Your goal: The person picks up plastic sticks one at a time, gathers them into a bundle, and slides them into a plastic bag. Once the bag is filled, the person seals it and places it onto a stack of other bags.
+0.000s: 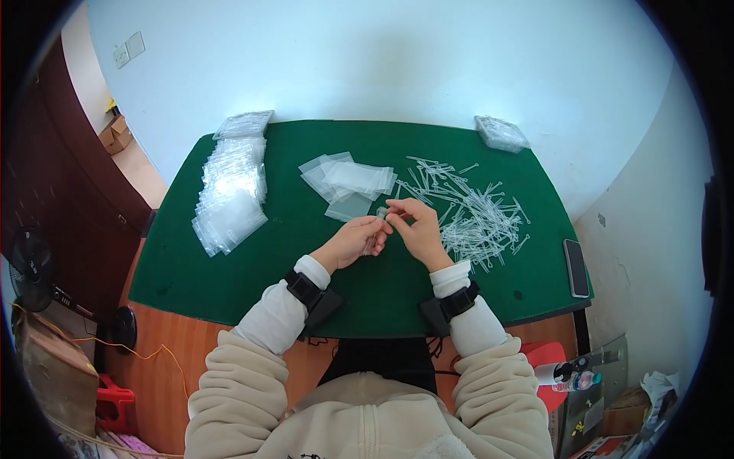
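My left hand point(356, 242) and my right hand point(416, 231) meet over the middle of the green table, both with fingers closed. Between their fingertips is a small clear plastic piece point(381, 212), mostly hidden, so its exact kind does not show. Just beyond my fingers lie several flat, translucent plastic bags point(355, 180), overlapping one another. A loose heap of thin clear plastic sticks with looped ends point(485, 223) spreads to the right of my right hand. Off to the left runs a long overlapping row of clear bags point(232, 191).
Stacked clear packets stand at the table's far left point(245, 125) and far right point(501, 134) corners, near the white wall. A phone point(576, 268) rests along the right edge of the green tabletop point(306, 283). Beside the table are a black fan point(32, 258) and a red stool point(115, 405).
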Motion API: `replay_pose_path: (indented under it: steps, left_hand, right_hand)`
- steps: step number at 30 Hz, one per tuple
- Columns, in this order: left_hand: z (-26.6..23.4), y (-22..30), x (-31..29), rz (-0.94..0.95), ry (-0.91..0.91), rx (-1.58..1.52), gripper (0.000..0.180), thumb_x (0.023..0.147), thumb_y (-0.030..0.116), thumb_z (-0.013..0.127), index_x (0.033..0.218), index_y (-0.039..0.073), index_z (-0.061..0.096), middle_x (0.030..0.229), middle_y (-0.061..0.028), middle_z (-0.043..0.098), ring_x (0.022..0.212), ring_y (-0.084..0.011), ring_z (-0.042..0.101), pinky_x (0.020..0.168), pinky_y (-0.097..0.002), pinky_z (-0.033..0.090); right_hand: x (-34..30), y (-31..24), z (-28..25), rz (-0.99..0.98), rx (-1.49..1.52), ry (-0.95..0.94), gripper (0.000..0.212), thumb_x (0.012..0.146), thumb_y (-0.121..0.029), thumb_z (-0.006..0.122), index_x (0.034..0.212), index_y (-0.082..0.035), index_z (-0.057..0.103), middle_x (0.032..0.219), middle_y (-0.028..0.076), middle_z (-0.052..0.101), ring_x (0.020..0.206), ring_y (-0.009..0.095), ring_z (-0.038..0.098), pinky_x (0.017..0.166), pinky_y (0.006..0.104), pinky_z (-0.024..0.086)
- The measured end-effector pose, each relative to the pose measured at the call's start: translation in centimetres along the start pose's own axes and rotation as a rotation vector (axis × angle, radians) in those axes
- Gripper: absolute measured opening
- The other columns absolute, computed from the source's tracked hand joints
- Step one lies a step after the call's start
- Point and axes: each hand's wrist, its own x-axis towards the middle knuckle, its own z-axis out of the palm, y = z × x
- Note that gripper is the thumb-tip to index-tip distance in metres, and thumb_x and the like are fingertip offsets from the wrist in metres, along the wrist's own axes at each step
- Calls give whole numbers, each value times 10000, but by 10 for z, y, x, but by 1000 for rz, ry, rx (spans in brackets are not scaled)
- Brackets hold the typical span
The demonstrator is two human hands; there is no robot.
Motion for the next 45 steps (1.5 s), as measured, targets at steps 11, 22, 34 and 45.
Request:
replay_pose_path:
  steps: [11, 22, 34, 45]
  left_hand:
    - [8, 4, -5, -44, -78, -82, 238, 962, 251, 389, 925, 51, 514, 701, 18, 439, 596, -93, 405, 559, -226, 353]
    - [-6, 5, 3, 190, 250, -286, 196, 970, 217, 373, 944, 47, 467, 659, 29, 362, 535, -57, 303, 479, -201, 280]
    - [-5, 4, 2, 190, 288, -285, 194, 967, 214, 369, 947, 44, 462, 668, 23, 375, 533, -65, 305, 478, -205, 287]
    - [-6, 1, 4, 207, 308, -239, 210, 967, 227, 375, 945, 46, 478, 682, 21, 401, 552, -67, 339, 499, -211, 315]
  right_hand:
    - [-1, -1, -3, 87, 56, -98, 231, 761, -11, 609, 991, -8, 639, 805, 66, 598, 709, 137, 589, 644, 250, 474]
    - [-5, 24, -24, 6, -964, 37, 328, 765, -281, 663, 968, -26, 626, 933, 107, 596, 836, 257, 571, 718, 375, 463]
    - [-5, 26, -29, 377, -1054, -226, 239, 702, -297, 656, 758, -68, 618, 799, 106, 629, 783, 293, 605, 662, 402, 463]
    - [0, 6, -21, 368, -1016, -228, 113, 733, -133, 552, 752, -49, 626, 741, 115, 633, 737, 268, 622, 627, 389, 467]
